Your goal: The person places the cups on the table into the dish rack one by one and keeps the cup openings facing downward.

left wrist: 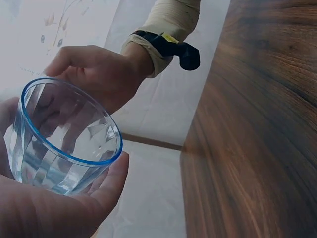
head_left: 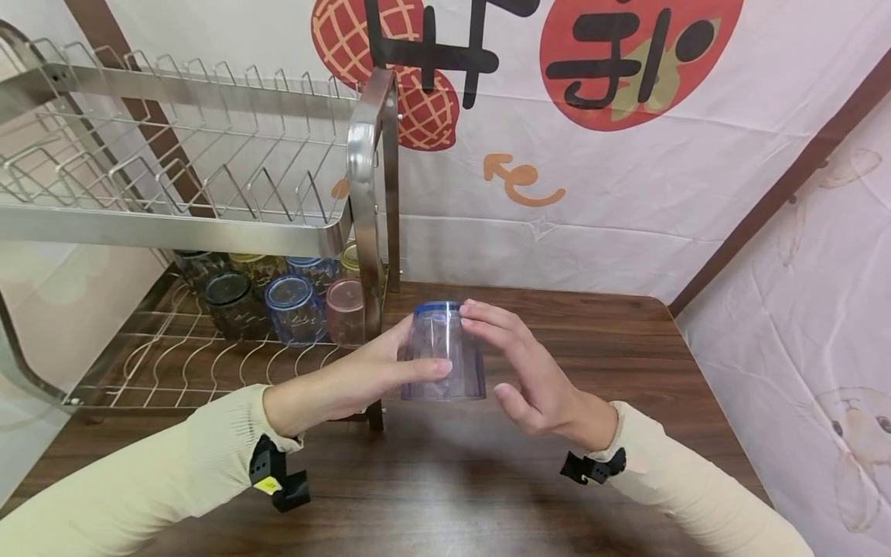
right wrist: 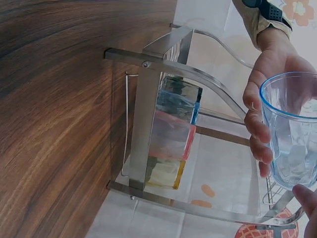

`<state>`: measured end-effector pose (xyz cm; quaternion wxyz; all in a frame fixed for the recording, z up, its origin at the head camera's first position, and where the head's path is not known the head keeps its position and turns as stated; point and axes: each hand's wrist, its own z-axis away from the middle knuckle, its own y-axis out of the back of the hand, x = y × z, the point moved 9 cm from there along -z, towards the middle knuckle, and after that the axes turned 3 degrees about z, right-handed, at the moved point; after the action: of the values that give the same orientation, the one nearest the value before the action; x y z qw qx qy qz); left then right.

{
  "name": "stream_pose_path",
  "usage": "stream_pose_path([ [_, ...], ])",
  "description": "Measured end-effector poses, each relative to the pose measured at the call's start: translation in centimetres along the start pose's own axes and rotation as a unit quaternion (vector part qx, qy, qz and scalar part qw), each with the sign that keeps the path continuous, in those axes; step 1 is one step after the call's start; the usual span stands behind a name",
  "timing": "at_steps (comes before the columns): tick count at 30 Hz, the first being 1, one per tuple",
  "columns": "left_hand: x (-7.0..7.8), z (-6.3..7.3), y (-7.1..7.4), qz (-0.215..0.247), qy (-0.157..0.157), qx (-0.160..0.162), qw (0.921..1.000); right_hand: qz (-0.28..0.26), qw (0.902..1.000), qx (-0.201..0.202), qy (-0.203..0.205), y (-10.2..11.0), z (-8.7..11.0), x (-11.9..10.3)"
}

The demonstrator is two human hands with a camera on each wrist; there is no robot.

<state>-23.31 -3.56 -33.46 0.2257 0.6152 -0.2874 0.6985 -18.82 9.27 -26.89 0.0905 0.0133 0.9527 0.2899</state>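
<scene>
A clear, blue-tinted tumbler [head_left: 455, 339] is upside down above the table, its narrow base up and its wide rim down in the head view. My left hand [head_left: 372, 367] grips it from the left, the thumb across the near side and the other fingers mostly hidden behind. On the other side, my right hand [head_left: 539, 379] touches the tumbler near its base with its fingertips, the fingers extended and the thumb apart from it. The left wrist view looks into the tumbler [left wrist: 64, 134] past its blue rim, and nothing shows inside.
A two-tier metal dish rack [head_left: 174, 228] stands at the left. On its lower shelf, several tumblers rest upside down, among them a blue one [head_left: 295, 313], a pink one [head_left: 346, 313] and a dark one [head_left: 233, 305]. Printed cloth [head_left: 612, 193] hangs behind the wooden table [head_left: 592, 340].
</scene>
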Motion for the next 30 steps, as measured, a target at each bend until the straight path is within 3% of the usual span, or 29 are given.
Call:
stream_pose_path([
  [9,0.6,0.6,0.5,-0.051,-0.013,0.012,0.9985,-0.024,0.9983,0.045,-0.027,0.5,-0.4,0.3],
  [17,0.9,1.2,1.0,-0.093,0.001,0.015,0.9956,-0.061,0.9919,0.091,-0.064,1.2,-0.3,1.1],
  [22,1.6,1.9,1.6,-0.120,-0.018,0.025,0.9923,-0.106,0.9787,0.116,-0.132,1.4,0.2,2.4],
  [30,2.6,3.0,1.7,-0.105,-0.060,-0.010,0.9927,-0.122,0.9488,0.100,-0.274,0.8,1.6,5.7],
])
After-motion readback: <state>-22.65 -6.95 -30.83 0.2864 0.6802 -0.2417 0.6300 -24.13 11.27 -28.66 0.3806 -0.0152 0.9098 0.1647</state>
